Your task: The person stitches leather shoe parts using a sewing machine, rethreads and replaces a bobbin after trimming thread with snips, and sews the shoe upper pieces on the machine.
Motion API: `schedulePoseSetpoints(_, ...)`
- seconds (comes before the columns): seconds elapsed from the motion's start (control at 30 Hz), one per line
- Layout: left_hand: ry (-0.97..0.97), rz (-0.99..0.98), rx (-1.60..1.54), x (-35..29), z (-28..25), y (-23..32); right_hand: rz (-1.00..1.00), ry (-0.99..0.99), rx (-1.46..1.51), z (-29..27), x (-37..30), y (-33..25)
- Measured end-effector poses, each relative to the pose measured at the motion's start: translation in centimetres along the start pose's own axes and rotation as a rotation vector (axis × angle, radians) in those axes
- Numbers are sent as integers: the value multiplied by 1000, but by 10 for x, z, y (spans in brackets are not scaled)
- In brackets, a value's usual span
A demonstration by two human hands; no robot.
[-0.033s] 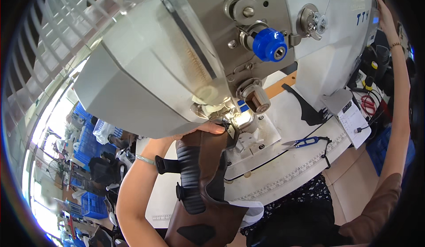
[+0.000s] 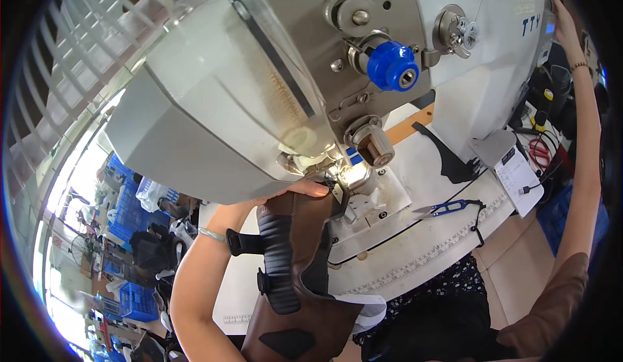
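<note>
A brown leather boot upper (image 2: 295, 232) hangs toward me from under the head of a sewing machine (image 2: 363, 12). It carries a ribbed black panel (image 2: 280, 258), black buckle pieces (image 2: 246, 242) and a white lining (image 2: 370, 311). My left hand (image 2: 307, 187) grips its far edge beside the lit presser foot area (image 2: 347, 175); part of the hand is hidden behind the machine head and the boot upper. Up at the far right, my right hand (image 2: 563, 23) reaches around the machine's right end, where its fingertips are hidden.
Blue-handled thread snips (image 2: 448, 209) lie on the white table (image 2: 402, 271), with a black cut piece (image 2: 448, 157) behind them. Right of the machine are cables (image 2: 542, 151) and a white card (image 2: 519, 179). Blue crates (image 2: 137, 300) stand at left. A wire guard (image 2: 58, 70) spans the upper left.
</note>
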State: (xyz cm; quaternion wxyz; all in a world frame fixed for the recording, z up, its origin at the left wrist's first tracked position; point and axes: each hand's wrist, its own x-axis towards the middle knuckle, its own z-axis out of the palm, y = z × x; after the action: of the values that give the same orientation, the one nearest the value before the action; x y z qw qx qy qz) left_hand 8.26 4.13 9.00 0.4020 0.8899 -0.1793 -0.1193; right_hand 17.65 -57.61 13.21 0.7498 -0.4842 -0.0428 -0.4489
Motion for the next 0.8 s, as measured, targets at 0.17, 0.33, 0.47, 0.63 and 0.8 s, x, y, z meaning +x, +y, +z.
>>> schedulePoseSetpoints(0.17,-51,49,150,-8,-3,11,90,98,86,7,-15,-4)
schedulePoseSetpoints(0.33,-82,-23,223,-4,-2,8,-69,-3,9,27,-54,-7)
schedulePoseSetpoints(0.47,-98,-24,246,0,-1,8,-143,-99,-68,37,-73,-16)
schedulePoseSetpoints(0.63,-106,-33,269,4,-3,8,-149,-87,-58,39,-73,-14)
schedulePoseSetpoints(0.8,-109,-41,295,4,-1,5,-148,-64,-147,26,-59,-16)
